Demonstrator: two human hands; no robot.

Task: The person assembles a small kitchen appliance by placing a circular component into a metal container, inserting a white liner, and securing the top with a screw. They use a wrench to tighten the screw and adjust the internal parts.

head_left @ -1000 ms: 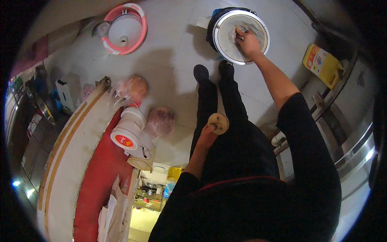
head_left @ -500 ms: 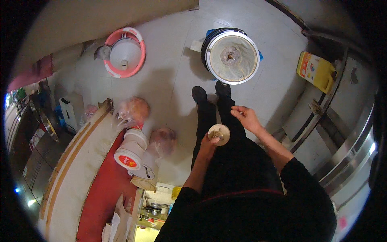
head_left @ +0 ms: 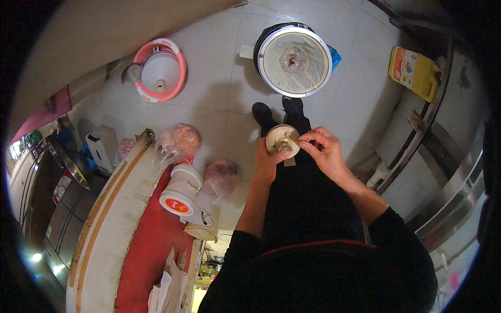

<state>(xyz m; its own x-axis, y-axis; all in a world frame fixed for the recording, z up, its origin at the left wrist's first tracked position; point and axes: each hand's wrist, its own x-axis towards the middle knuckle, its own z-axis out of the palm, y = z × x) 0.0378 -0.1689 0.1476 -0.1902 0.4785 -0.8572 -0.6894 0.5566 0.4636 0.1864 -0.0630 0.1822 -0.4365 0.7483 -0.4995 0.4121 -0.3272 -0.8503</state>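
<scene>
My left hand (head_left: 265, 163) grips a round, cream-coloured disc (head_left: 275, 136) with a shiny, knob-like centre, thumb lying over that centre. Below the disc, a short pale strip (head_left: 289, 163) shows against my dark clothes. My right hand (head_left: 324, 151) is closed in a pinch at the disc's right rim; whatever is between the fingertips is too small to make out. Beyond my shoes stands a round drum (head_left: 319, 83) with a white rim, black sides and a pale lining. A clear, flower-shaped piece (head_left: 293, 60) sits in its middle.
A pink basin (head_left: 182, 65) holding a white funnel (head_left: 156, 70) stands far left. Bagged goods (head_left: 220, 177) and white tubs (head_left: 177, 202) crowd the red-sided counter (head_left: 141, 250) on the left. To the right, a yellow jug (head_left: 415, 73) stands by a metal frame (head_left: 417, 130).
Both hands have moved up and away from my body with the disc. My right hand has come in from apart to the disc's rim. The view has shifted slightly.
</scene>
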